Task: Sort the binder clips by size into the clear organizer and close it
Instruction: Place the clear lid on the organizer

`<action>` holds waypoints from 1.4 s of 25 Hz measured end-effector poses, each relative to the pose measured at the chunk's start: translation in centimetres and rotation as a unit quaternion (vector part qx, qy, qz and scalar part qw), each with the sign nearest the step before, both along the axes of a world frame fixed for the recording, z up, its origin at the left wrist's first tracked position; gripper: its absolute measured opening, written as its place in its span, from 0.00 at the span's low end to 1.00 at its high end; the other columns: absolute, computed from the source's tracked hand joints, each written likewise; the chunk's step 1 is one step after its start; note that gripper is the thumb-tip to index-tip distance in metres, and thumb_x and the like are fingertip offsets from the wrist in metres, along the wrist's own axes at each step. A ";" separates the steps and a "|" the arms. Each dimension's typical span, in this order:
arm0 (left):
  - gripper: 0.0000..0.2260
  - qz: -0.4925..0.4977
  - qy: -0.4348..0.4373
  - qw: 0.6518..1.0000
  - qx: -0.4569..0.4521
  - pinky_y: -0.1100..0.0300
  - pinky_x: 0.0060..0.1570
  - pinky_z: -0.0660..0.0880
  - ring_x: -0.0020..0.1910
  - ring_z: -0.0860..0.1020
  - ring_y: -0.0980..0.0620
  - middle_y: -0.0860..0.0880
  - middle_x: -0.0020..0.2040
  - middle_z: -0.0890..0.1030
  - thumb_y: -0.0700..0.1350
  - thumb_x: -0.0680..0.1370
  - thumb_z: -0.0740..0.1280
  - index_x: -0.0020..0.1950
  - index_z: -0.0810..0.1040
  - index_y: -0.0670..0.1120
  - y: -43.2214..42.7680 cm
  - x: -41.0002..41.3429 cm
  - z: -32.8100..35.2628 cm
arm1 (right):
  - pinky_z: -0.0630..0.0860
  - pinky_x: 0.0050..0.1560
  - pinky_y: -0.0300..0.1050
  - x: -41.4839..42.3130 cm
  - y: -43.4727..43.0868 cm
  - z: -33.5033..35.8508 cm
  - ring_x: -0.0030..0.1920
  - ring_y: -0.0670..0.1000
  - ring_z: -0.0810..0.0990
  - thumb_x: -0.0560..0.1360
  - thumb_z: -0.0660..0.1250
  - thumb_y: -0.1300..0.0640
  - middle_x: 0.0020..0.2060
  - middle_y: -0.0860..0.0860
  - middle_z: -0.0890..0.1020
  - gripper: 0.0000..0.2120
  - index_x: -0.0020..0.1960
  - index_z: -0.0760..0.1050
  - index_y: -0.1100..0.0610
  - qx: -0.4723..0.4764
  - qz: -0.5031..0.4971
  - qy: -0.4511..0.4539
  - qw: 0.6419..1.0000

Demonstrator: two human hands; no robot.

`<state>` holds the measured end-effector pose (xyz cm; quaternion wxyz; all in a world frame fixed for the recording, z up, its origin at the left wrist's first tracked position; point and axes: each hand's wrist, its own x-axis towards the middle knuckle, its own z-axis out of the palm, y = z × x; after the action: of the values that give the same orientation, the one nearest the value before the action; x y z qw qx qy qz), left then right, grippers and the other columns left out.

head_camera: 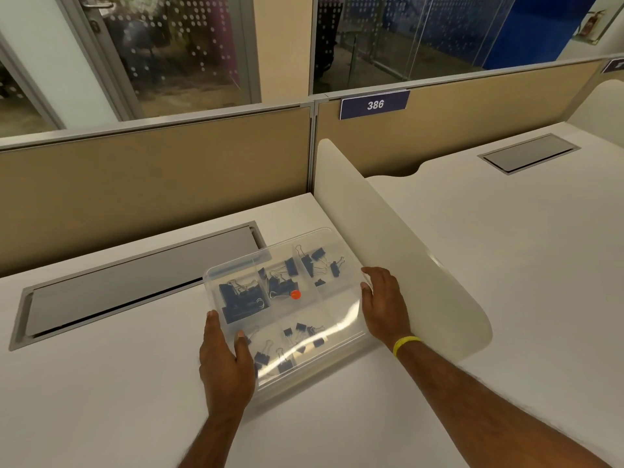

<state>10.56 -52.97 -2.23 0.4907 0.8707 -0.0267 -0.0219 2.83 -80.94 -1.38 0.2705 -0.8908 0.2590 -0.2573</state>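
The clear organizer (341, 309) lies on the white desk with its lid down over the compartments. Through the lid I see black binder clips: large ones (241, 300) at the back left, medium ones (282, 282) in the back middle beside a small red dot (295, 294), smaller ones (319, 263) at the back right, and several small ones (292, 342) along the front. My left hand (224, 363) grips the organizer's front left edge, thumb on the lid. My right hand (385, 305) holds its right side, fingers curled over the edge.
A white curved divider panel (405, 251) stands just right of the organizer, close to my right hand. A grey cable hatch (135, 282) is set into the desk behind left. A beige partition (152, 163) with a "386" label (374, 104) closes the back.
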 end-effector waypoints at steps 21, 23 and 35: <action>0.50 -0.124 -0.023 0.927 0.354 0.41 0.74 0.51 0.78 0.50 0.42 0.47 0.80 0.48 0.78 0.66 0.41 0.79 0.48 0.47 0.0 1.3 2.6 | 0.48 0.76 0.51 1.9 -0.2 2.1 0.76 0.52 0.60 0.76 0.35 0.33 0.76 0.51 0.63 0.39 0.76 0.62 0.53 -0.178 0.130 0.237 0.946; 0.49 -0.144 -0.022 0.918 0.368 0.44 0.74 0.55 0.77 0.55 0.43 0.47 0.80 0.53 0.79 0.66 0.46 0.78 0.51 0.48 0.2 2.0 3.4 | 0.48 0.76 0.53 2.2 0.1 2.3 0.76 0.51 0.61 0.76 0.40 0.35 0.75 0.50 0.65 0.36 0.75 0.64 0.52 -0.184 0.116 0.242 0.946; 0.56 -0.236 0.032 0.915 0.327 0.40 0.74 0.56 0.79 0.49 0.45 0.49 0.80 0.45 0.75 0.62 0.66 0.79 0.44 0.50 0.2 9.9 5.1 | 0.50 0.76 0.52 2.2 0.6 1.5 0.76 0.51 0.61 0.77 0.45 0.36 0.75 0.49 0.65 0.32 0.73 0.67 0.51 -0.172 0.101 0.207 0.958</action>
<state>20.50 -52.72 2.87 0.1598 0.9497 -0.2068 -0.1724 5.08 -80.37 0.10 0.0784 -0.9790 0.1704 -0.0794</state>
